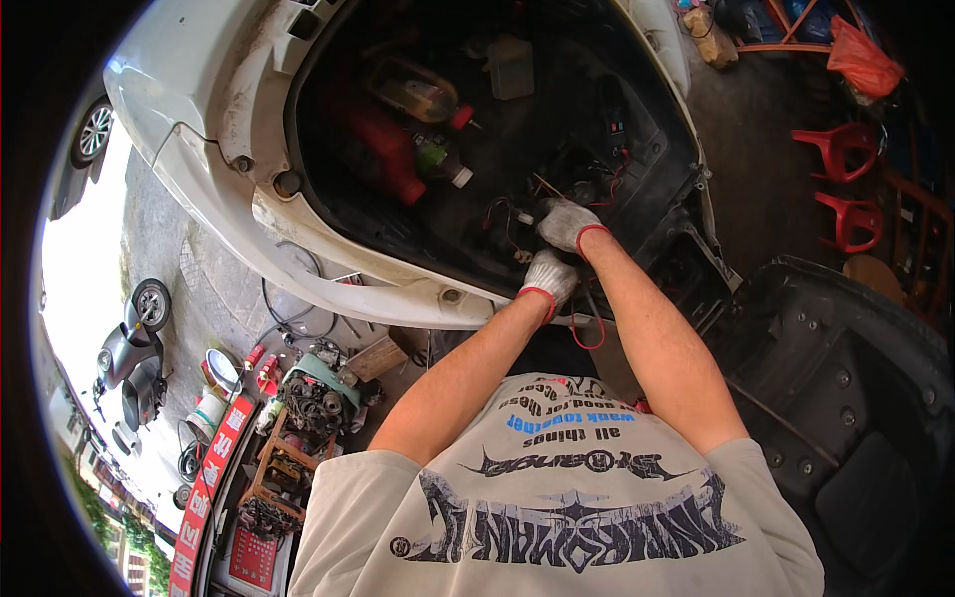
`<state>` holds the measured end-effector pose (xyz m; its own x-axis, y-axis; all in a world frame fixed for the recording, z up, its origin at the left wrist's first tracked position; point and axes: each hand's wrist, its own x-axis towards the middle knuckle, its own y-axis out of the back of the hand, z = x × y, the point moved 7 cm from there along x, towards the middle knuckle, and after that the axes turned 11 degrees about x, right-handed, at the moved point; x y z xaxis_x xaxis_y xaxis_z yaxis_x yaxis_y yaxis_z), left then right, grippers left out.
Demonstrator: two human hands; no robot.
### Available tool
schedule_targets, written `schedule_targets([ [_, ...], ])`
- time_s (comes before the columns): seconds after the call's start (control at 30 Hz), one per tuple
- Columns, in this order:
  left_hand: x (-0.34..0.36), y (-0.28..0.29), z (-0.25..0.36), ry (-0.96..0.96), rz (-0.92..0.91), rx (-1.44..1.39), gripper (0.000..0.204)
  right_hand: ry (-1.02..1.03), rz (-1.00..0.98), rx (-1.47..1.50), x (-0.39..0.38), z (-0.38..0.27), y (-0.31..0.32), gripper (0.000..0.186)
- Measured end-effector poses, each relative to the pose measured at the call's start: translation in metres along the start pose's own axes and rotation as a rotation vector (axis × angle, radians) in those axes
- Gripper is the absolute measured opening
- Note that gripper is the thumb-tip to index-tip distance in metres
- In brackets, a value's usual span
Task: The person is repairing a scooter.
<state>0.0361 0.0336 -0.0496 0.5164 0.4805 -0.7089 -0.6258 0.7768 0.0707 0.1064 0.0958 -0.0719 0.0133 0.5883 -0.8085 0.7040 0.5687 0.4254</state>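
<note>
Both hands wear whitish knit work gloves with red cuffs and meet at the near edge of a dark storage well in a white vehicle body (373, 298). My right hand (567, 225) is closed among thin wires (615, 189), its fingers curled. Whatever it grips is too small and dark to make out. Just below it, my left hand (549, 276) is closed too, its fingertips partly hidden. Close to the left hand sits a small pale connector (523, 257) on thin wires. A red wire loop (589, 346) hangs below the hands.
In the well lie a bottle of yellowish liquid (413, 92), a red container (383, 149), a green-labelled bottle (438, 159), a clear box (510, 68) and a black device (614, 114). A black lid-like panel (846, 418) stands at right. Engine parts (316, 398) lie at lower left.
</note>
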Motion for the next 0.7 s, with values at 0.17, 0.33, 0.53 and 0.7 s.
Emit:
schedule_targets([
  [0.17, -0.006, 0.005, 0.006, 0.129, -0.085, -0.033, 0.034, 0.017, -0.012, -0.005, -0.006, -0.010, 0.005, 0.042],
  [0.33, -0.009, 0.006, 0.009, 0.121, -0.069, -0.029, 0.033, 0.056, -0.034, -0.029, -0.012, -0.017, 0.009, 0.037],
  [0.53, -0.007, 0.007, 0.011, 0.059, -0.071, 0.076, 0.033, 0.039, -0.032, -0.015, -0.015, -0.020, 0.011, 0.037],
  [0.7, -0.008, 0.005, 0.010, 0.077, -0.082, 0.023, 0.033, 0.039, -0.023, -0.007, -0.012, -0.017, 0.010, 0.037],
])
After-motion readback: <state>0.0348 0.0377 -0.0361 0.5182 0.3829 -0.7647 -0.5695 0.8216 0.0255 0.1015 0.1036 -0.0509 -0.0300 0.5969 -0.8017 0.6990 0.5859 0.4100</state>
